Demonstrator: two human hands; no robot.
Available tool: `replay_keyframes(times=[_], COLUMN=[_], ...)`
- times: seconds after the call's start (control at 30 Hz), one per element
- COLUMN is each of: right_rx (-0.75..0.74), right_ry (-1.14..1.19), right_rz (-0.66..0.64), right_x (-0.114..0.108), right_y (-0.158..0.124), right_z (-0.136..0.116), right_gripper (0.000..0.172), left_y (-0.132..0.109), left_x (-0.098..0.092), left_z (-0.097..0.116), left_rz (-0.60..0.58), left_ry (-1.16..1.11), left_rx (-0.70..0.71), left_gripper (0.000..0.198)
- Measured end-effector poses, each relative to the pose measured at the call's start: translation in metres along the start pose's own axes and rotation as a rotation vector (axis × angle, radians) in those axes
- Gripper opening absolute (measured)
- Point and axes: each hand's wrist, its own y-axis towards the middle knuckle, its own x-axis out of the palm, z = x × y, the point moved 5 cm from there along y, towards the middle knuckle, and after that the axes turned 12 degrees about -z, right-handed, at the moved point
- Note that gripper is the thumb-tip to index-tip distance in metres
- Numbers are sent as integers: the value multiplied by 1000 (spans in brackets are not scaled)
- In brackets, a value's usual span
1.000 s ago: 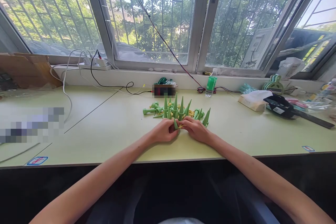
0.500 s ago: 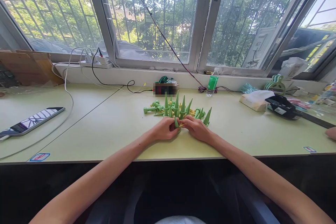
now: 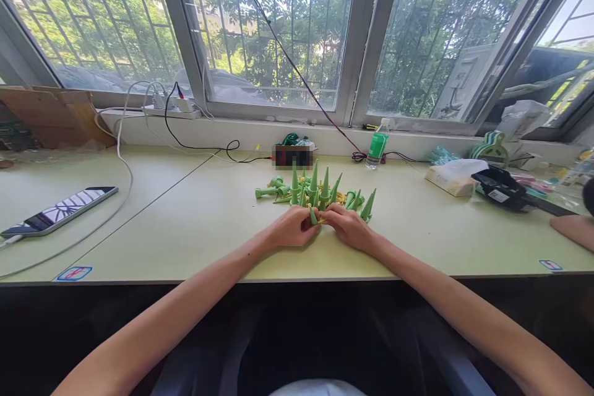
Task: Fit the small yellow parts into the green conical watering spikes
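My left hand [image 3: 294, 226] is closed around a green plastic spike [image 3: 314, 216], a cone with its narrow end pointing up between thumb and fingers. Against it, my right hand [image 3: 349, 225] pinches a small, thin yellow piece [image 3: 322, 220]; its exact form is too small to make out. Just beyond both hands several green spikes stand upright, one being a tall spike [image 3: 314, 180]. More green parts [image 3: 265, 192] lie on their sides at the left of the group. Small yellow pieces [image 3: 341, 198] are heaped among the spikes, partly hidden by them.
A water bottle [image 3: 377, 145], a tissue box [image 3: 451, 179] and a black object [image 3: 503, 190] are on the table [image 3: 185, 223] to the right. At left lies a phone [image 3: 60, 210] on a white cable. Another person's arm [image 3: 573, 230] rests at the right edge.
My hands keep nearly the same hold, with only slight finger movement. The other person's arm reaches further into view at the right. The whole view has shifted slightly.
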Motion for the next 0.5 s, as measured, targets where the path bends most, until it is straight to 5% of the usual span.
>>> replay_keyframes(times=[0.5], right_rx=[62], right_ry=[-32], right_rz=[-58], right_x=[4], right_y=[-1], right_z=[4], right_gripper=[23], left_y=[0], left_x=[-1], left_z=[2], left_rz=[27], left_ry=[-1], left_rx=[30], left_gripper=[9])
